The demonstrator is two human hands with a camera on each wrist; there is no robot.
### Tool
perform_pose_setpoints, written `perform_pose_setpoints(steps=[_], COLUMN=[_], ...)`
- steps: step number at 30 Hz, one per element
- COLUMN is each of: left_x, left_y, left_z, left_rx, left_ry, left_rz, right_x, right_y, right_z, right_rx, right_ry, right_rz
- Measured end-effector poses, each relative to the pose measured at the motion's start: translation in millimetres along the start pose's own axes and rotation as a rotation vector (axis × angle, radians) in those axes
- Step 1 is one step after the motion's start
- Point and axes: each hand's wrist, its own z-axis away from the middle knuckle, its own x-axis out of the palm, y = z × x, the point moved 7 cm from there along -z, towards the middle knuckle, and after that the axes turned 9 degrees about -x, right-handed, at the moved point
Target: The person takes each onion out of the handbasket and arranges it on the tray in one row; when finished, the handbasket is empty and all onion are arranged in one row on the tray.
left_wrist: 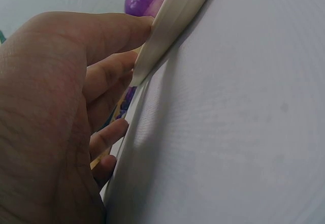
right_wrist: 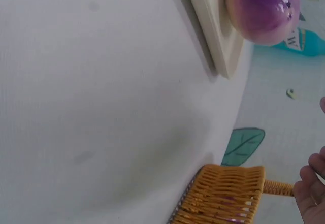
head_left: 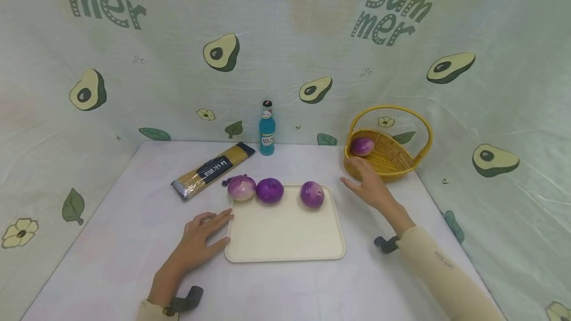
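My left hand [head_left: 198, 241] touches the left edge of a cream tray [head_left: 285, 234] with spread, fairly straight fingers; in the left wrist view the thumb [left_wrist: 122, 33] lies against the rim. Along the tray's far side sit three purple onions: a paler one [head_left: 241, 188] at the far left corner, a dark one [head_left: 269, 191] beside it, and another [head_left: 312, 195] towards the right. Over at the right, my right hand [head_left: 372, 187] reaches to the near side of a yellow wicker basket [head_left: 394, 157], fingers extended and holding nothing. One more purple onion [head_left: 362, 146] lies inside the basket.
Behind the tray, a bag of spaghetti [head_left: 213, 170] lies slantwise on the white table. A blue bottle [head_left: 267, 130] stands upright near the back edge. The basket's tall handle [head_left: 392, 108] arches up. Printed cloth [head_left: 267, 24] hangs behind and at both sides.
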Motion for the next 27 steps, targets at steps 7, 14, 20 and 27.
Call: perform_pose_setpoints(steps=[7, 14, 20, 27], left_x=[1.7, 0.2, 0.1, 0.3], left_y=[-1.5, 0.3, -0.1, 0.1], left_z=[-0.7, -1.0, -0.8, -1.7], left_rx=[-0.010, -0.007, -0.005, -0.007], left_ry=[-0.005, 0.003, 0.005, 0.000], left_rz=[-0.003, -0.009, -0.008, -0.003], right_x=[-12.4, -22.7, -28.8, -30.6], right_y=[22.4, 45.8, 61.9, 72.0], right_z=[-5.7, -12.7, -15.8, -20.8], right_rx=[0.034, 0.089, 0.161, 0.157], right_ry=[-0.027, -0.028, -0.038, -0.032], right_rz=[0.023, 0.043, 0.080, 0.083])
